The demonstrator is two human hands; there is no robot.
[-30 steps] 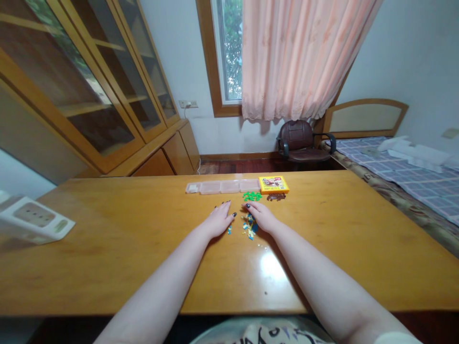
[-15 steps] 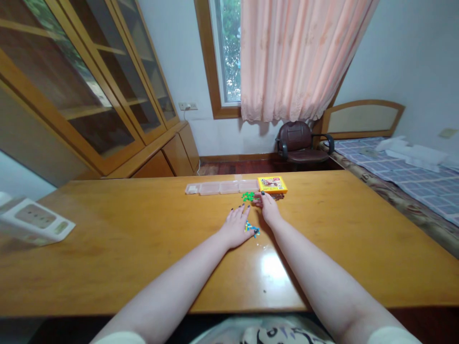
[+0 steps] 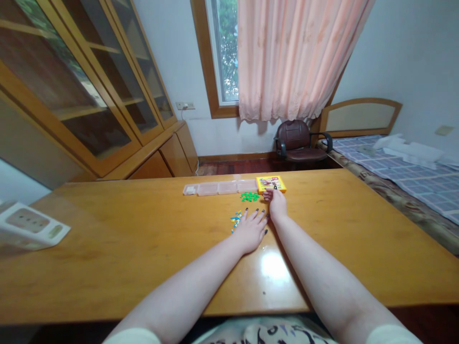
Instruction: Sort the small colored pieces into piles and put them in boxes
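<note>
Table (image 3: 136,239) far edge: box (image 3: 268,182), with green bits (image 3: 250,196) just nearer. Left hand (image 3: 251,230) spreads wide beside mixed bits (image 3: 235,219); right hand (image 3: 277,204) curls by the box, grip unclear. Sorting bits seems underway, calling for careful fingertips.

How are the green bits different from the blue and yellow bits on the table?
The green bits are all one colour; the blue and yellow bits are mixed.
The green bits lie near the clear tray; the blue and yellow bits lie closer to the person, beside the left hand.
Both are little pieces loosely grouped on the table.
</note>
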